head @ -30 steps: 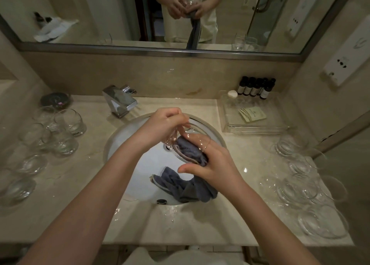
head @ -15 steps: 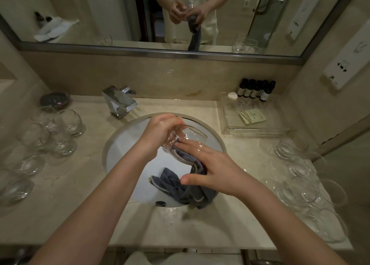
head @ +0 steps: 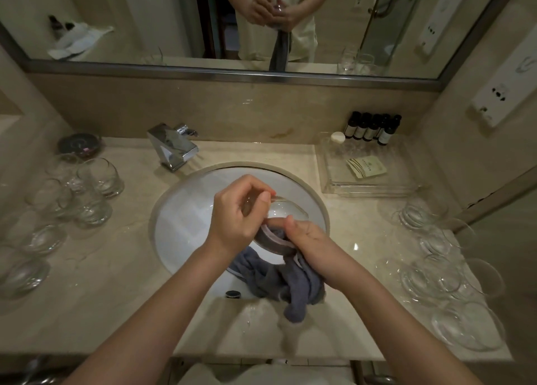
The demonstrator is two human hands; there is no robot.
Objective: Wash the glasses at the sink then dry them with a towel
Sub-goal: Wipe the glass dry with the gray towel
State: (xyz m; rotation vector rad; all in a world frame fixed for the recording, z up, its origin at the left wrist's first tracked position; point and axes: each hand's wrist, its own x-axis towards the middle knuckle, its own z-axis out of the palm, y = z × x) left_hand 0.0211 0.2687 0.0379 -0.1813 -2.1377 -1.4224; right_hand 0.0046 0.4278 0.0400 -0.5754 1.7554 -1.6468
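Over the white sink basin (head: 186, 216) I hold one clear glass (head: 286, 211) tilted on its side. My left hand (head: 241, 213) grips its base with curled fingers. My right hand (head: 308, 239) holds a grey-blue towel (head: 279, 280) and pushes part of it into the mouth of the glass. The towel's loose end hangs down over the front rim of the sink. The glass is partly hidden behind both hands.
Several clear glasses (head: 84, 192) stand on the counter to the left, and several more glasses (head: 444, 271) to the right. A chrome faucet (head: 174, 146) sits behind the basin. At the back right is a clear tray (head: 366, 178) with small dark bottles (head: 372, 127).
Both hands stayed over the basin. My right hand shifted round the rim with the towel, and the towel's hanging end now drapes lower over the sink's front edge.
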